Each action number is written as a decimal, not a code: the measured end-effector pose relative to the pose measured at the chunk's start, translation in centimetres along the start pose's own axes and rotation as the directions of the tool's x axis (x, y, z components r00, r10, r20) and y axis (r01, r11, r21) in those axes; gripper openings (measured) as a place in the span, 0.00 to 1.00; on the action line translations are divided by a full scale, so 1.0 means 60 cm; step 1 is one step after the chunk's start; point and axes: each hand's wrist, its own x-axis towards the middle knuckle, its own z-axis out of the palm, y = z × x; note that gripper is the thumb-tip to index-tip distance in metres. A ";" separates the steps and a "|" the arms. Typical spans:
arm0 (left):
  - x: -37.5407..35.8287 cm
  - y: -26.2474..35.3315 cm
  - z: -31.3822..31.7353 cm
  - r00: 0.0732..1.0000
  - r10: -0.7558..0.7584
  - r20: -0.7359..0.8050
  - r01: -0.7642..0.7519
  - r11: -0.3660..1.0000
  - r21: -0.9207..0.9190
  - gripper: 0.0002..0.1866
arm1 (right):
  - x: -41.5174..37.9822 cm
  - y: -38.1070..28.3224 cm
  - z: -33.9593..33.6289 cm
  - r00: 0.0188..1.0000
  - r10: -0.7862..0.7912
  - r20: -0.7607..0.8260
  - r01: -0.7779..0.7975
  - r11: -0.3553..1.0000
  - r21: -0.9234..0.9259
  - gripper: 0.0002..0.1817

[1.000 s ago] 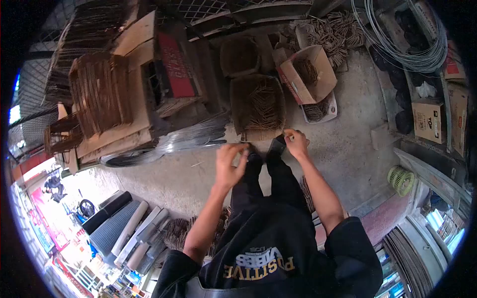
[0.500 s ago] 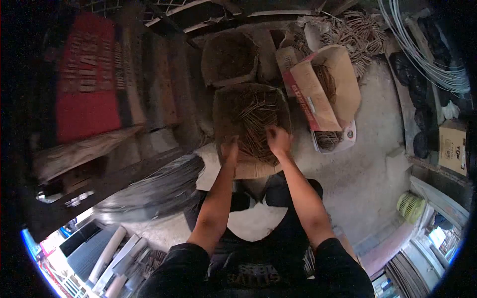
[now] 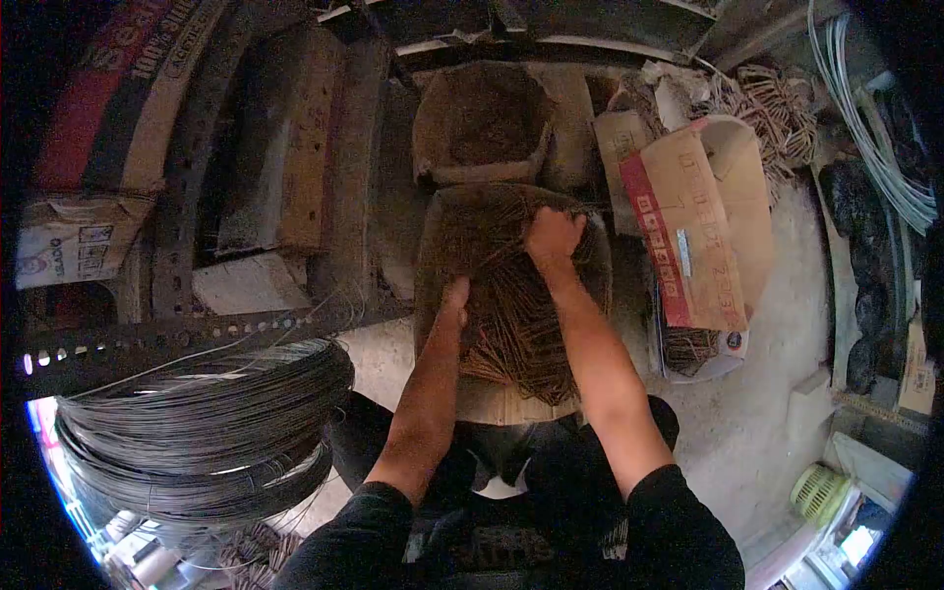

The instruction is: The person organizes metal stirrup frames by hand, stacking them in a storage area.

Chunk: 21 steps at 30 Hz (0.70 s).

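A worn cardboard box (image 3: 500, 405) stands before me, holding a heap of thin, rusty bent metal rods (image 3: 516, 329). My left hand (image 3: 455, 298) is inside its left part, beside the rods; its fingers are dark and hard to make out. Farther in, toward the upper right of the box, my right hand (image 3: 556, 236) is closed at the rods, but what lies in its fingers is too small to tell.
Behind is another box (image 3: 482, 175). At right, a red-and-brown carton (image 3: 688, 226) leans over a white box (image 3: 710, 368) of rods. Wire coils (image 3: 197, 433) lie at lower left, below a perforated metal shelf beam (image 3: 147, 339). A green basket (image 3: 818, 492) stands at lower right.
My right hand has moved farther into the box, toward its upper right, and is closed. The view has shifted, so the wire coils and shelf at left show more fully.
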 end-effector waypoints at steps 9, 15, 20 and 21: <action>-0.119 0.019 -0.001 0.907 0.376 0.191 -0.268 0.864 -0.426 0.25 | -0.029 -0.003 -0.040 0.999 0.013 0.051 -0.019 0.993 0.116 0.13; -0.350 0.159 0.157 0.995 0.022 -0.099 -0.062 0.905 -0.421 0.31 | -0.071 0.023 -0.141 1.000 0.027 -0.015 -0.020 0.932 0.361 0.15; -0.610 0.244 0.212 0.967 0.226 -0.115 -0.241 0.961 -0.133 0.23 | -0.140 0.056 -0.337 0.984 0.177 0.001 -0.139 0.772 0.620 0.12; -0.664 0.262 0.225 0.979 0.184 -0.091 -0.197 0.968 -0.158 0.22 | -0.161 0.066 -0.386 0.960 0.242 0.141 -0.268 0.645 0.715 0.12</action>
